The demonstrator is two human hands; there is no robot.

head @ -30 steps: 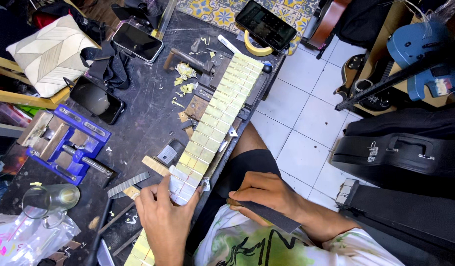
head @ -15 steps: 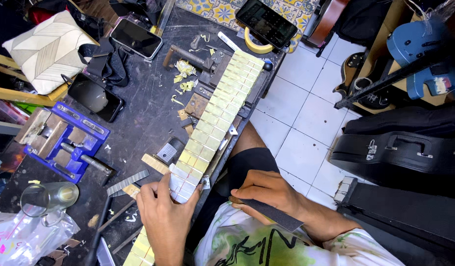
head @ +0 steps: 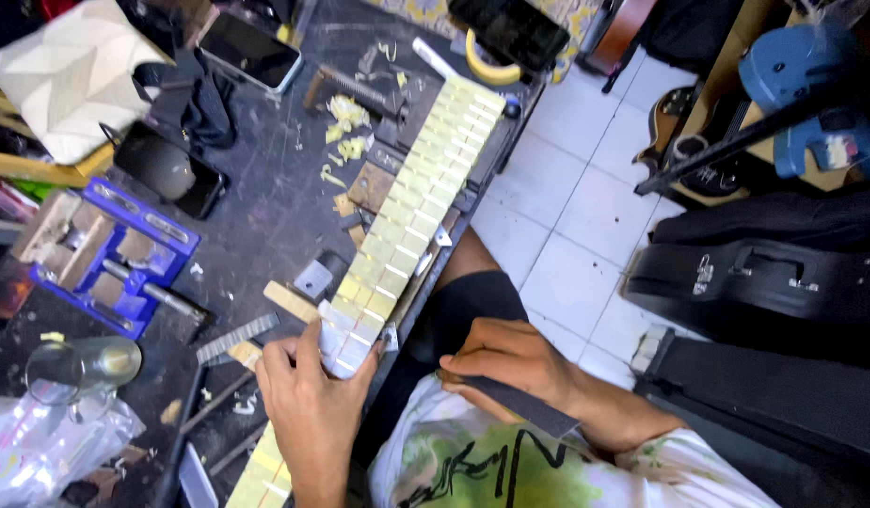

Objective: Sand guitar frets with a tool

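A long guitar neck (head: pixel 411 221), its fretboard masked with pale yellow tape between the frets, lies diagonally across the dark, scratched workbench (head: pixel 265 216), running from the far edge down toward the person. The left hand (head: pixel 308 395) lies over the near part of the neck, fingers curled loosely against the taped board and thumb on its other side, steadying rather than clamping it. The right hand (head: pixel 510 362) is off the bench, above the lap, fingers closed around a flat dark file (head: pixel 519 400) that sits well apart from the neck. Yellow tape scraps (head: pixel 345 118) lie near the neck's upper half, a blue vise (head: pixel 115 259) stands at the bench's left, and two phones (head: pixel 251 49) rest at the far side. Beyond the bench's right edge is a white tiled floor (head: pixel 566 226) with a black instrument case (head: pixel 764 273) on it.
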